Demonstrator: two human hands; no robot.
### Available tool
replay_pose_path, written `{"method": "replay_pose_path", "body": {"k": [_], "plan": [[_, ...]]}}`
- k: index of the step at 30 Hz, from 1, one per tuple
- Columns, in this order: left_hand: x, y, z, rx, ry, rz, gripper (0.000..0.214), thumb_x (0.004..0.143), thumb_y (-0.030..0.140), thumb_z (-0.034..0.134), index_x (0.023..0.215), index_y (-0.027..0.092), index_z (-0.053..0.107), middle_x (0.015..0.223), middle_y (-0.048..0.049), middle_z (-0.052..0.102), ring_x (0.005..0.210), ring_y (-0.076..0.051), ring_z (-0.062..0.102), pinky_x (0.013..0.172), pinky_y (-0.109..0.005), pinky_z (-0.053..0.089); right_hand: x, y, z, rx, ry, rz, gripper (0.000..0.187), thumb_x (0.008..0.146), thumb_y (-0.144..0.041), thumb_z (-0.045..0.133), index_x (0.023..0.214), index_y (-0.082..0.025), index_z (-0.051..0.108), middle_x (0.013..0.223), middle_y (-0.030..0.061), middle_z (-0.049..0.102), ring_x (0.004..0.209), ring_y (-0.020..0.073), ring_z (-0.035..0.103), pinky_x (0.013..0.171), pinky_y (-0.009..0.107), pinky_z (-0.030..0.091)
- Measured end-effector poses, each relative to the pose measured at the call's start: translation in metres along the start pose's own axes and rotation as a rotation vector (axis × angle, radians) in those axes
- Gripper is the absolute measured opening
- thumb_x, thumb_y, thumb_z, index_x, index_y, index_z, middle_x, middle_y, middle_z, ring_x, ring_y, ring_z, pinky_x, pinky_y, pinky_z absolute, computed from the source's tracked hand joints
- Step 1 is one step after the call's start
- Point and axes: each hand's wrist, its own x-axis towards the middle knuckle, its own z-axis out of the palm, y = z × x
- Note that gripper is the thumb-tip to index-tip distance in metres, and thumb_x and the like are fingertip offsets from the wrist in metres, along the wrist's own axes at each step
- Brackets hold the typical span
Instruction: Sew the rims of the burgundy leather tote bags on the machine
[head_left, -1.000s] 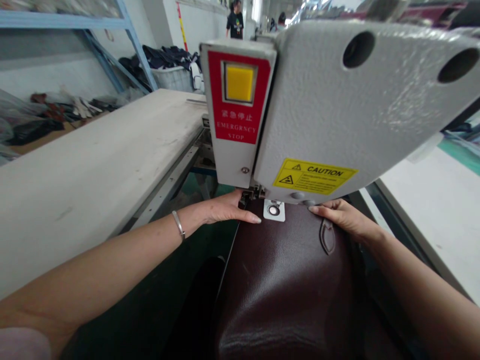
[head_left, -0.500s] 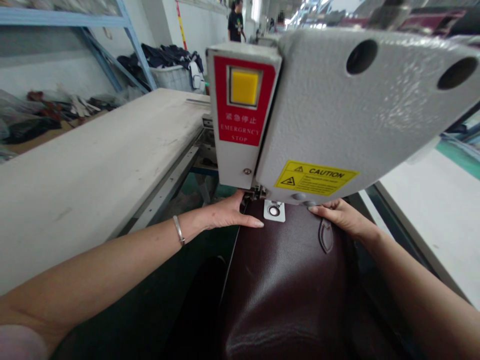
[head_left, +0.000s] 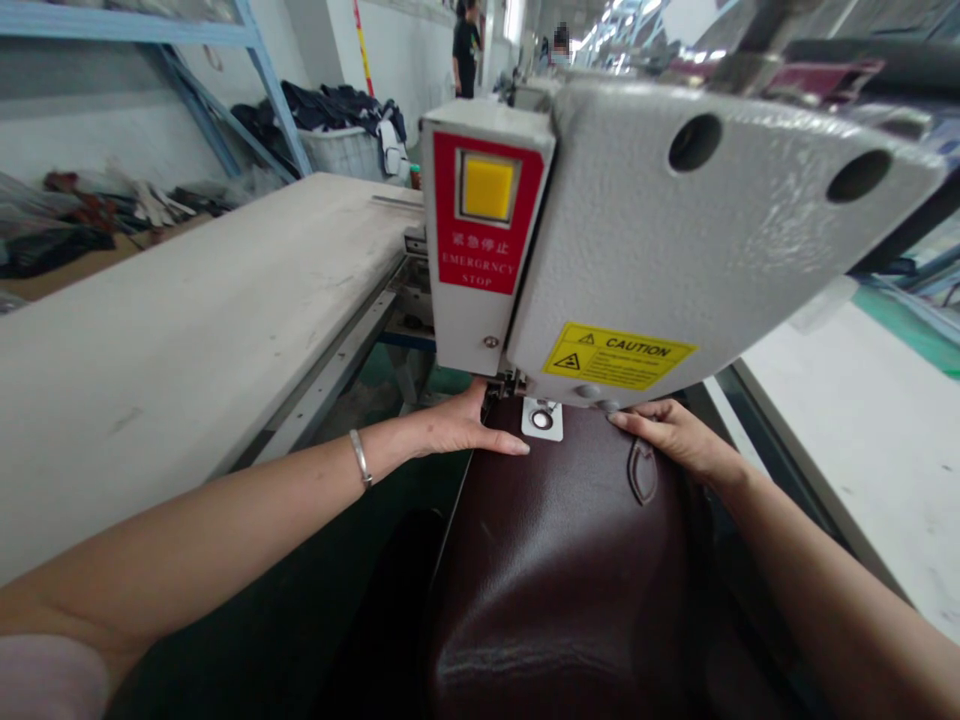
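Observation:
A dark maroon leather piece (head_left: 562,560) runs from the bottom of the view up under the head of a grey sewing machine (head_left: 660,240). My left hand (head_left: 461,428) lies on its left edge with fingers stretched flat, just beside the small metal presser plate (head_left: 542,418). My right hand (head_left: 667,435) rests flat on the leather's right side, fingertips under the machine head, next to a small shield-shaped leather tab (head_left: 642,472). Neither hand grips anything. The needle area is mostly hidden by the machine head.
A red emergency-stop panel with a yellow button (head_left: 486,190) faces me, and a yellow caution label (head_left: 616,356) sits below it. A long white table (head_left: 187,320) lies left, another white surface (head_left: 862,430) right. Shelves and a basket of dark fabric (head_left: 337,130) stand behind; a person stands far off.
Both hands and the leather keep nearly the same place. The view has shifted slightly, so the machine head appears a little lower and to the left.

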Motion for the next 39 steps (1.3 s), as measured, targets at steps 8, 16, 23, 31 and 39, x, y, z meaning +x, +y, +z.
{"method": "replay_pose_path", "body": {"k": [8,16,23,31,39], "plan": [[-0.001,0.005,0.000,0.014,0.000,-0.017,0.098,0.061,0.037,0.086,0.144,0.018,0.038,0.150,-0.0162,0.041,0.145,-0.034,0.029,0.121,-0.052,0.016,-0.002,-0.003,0.001,0.018,-0.029,0.030,0.055,0.068,-0.066,0.078,0.060,-0.017,0.056,0.055,-0.0016,0.048,0.050,0.0086,0.036,0.048,0.025,0.024],[-0.002,0.001,0.002,0.073,0.015,0.006,0.102,0.061,0.046,0.084,0.147,0.022,0.034,0.152,-0.0135,0.040,0.144,-0.038,0.029,0.121,-0.057,0.015,0.000,-0.011,0.009,-0.066,-0.037,-0.073,0.056,0.066,-0.068,0.078,0.062,-0.016,0.057,0.060,-0.0013,0.049,0.056,0.0105,0.042,0.052,0.025,0.029],[-0.004,-0.007,0.005,0.030,0.070,-0.026,0.115,0.059,0.047,0.086,0.151,0.018,0.024,0.153,-0.0175,0.034,0.144,-0.037,0.028,0.120,-0.056,0.017,-0.001,-0.025,0.009,-0.100,-0.089,0.009,0.057,0.063,-0.071,0.078,0.065,-0.016,0.063,0.059,0.0008,0.054,0.054,0.0128,0.046,0.050,0.026,0.033],[-0.009,-0.009,0.011,-0.033,0.124,-0.076,0.115,0.059,0.045,0.086,0.150,0.012,0.022,0.154,-0.0191,0.033,0.145,-0.034,0.029,0.122,-0.050,0.017,0.001,-0.035,0.005,-0.123,-0.090,-0.018,0.053,0.062,-0.068,0.081,0.068,-0.016,0.069,0.062,0.0037,0.061,0.067,0.0206,0.058,0.060,0.030,0.044],[-0.010,-0.003,0.009,-0.028,0.145,-0.123,0.110,0.061,0.046,0.085,0.150,0.016,0.027,0.151,-0.0172,0.038,0.142,-0.034,0.033,0.120,-0.051,0.022,0.009,-0.030,0.006,-0.083,-0.075,-0.003,0.053,0.062,-0.067,0.081,0.075,-0.017,0.072,0.062,0.0044,0.063,0.075,0.0247,0.062,0.066,0.033,0.049]]}}
